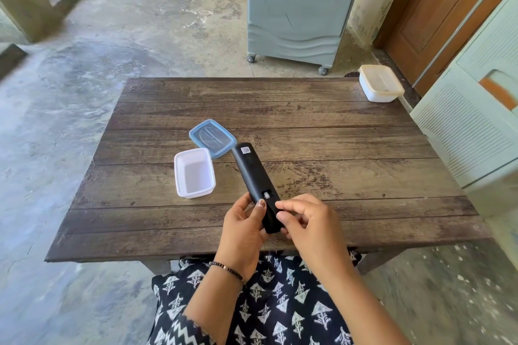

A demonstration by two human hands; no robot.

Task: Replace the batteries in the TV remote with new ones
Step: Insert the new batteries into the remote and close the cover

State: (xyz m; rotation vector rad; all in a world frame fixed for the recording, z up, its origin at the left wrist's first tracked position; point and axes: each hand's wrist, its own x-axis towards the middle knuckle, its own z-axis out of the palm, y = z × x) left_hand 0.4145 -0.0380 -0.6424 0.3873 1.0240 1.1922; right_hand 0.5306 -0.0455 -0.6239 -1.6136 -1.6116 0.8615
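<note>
— Wooden table (308,131), concrete floor beyond. Where's the remote?

— The remote (253,179) is back-up above the near edge, its long axis running away and slightly left.

— Hands?

— The left hand (245,224) grips its near end; the right hand (304,221) pinches at the battery cover (270,213), already slid a little, I judge.

— Nearer hand?

— Right, directly on it.

Concrete floor (117,45), wooden table (308,120) — air cooler (297,22) behind.
</note>
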